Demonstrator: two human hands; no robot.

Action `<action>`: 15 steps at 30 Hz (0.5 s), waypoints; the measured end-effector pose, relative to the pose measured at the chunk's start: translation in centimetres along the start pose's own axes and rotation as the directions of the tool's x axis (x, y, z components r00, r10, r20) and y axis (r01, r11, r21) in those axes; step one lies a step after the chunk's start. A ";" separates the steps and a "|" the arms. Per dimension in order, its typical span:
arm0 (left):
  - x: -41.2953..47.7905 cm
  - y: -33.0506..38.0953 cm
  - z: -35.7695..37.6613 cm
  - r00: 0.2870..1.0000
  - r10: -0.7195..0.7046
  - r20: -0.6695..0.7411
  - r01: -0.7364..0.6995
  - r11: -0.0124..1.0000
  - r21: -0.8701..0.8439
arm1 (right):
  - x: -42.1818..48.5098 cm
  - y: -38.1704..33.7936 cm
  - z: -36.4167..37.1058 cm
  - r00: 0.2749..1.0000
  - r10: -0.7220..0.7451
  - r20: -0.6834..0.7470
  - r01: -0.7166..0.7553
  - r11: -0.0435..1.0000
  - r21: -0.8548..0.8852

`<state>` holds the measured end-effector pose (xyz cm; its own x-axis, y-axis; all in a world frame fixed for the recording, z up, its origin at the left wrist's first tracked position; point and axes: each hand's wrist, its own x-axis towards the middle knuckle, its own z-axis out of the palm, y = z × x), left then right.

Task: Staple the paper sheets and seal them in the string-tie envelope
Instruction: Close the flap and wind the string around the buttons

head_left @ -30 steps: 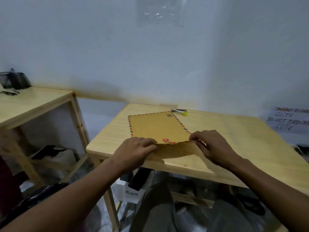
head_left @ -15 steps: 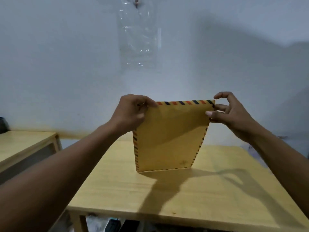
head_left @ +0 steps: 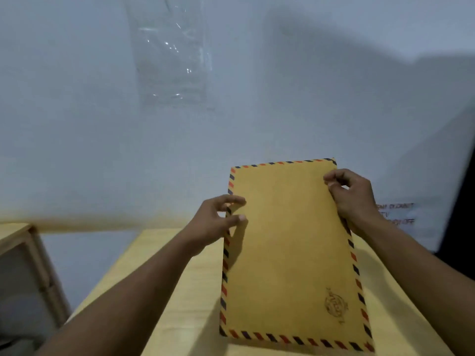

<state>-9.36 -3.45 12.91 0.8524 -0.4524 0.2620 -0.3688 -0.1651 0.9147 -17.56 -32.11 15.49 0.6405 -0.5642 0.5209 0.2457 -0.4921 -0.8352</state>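
A pale wall fills most of the view, and a light wooden table spreads below it under the arms. Over the table the person holds a brown envelope with a red-and-blue striped border. Its long axis runs from the near short edge, low in the view, up and away toward the wall. The far short edge is raised and stands against the wall. A plain face is turned to the camera, and no flap or string tie shows on it. Whether the near edge rests on the tabletop or hangs just above it cannot be told. The left hand meets the left long edge in its upper half. Two fairly straight digits lie over the striped border on the front, gripping the edge lightly; the rest of the fingers are hidden behind the paper or too blurred to read. The right hand takes the right long edge just below the far corner. Its fingers are curled and the thumb presses on the front face, pinching the paper. A clear plastic sleeve hangs on the wall above. The corner of a second wooden table shows at far left. A handwritten sign, too blurred to read, sits on the wall past the right wrist. A faint round stamp mark lies on the envelope near its lower right corner.
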 end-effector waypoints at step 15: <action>8.3 -14.9 11.8 0.987 -0.159 -0.032 0.144 0.769 0.623 | 7.2 19.5 4.4 0.879 0.305 0.366 -0.048 0.822 -0.568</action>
<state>-1.12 -15.10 -2.17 0.9117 -0.3919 0.1233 -0.3915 -0.7380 0.5496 -4.98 -42.83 2.20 0.9044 -0.4034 0.1388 -0.2423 -0.7535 -0.6111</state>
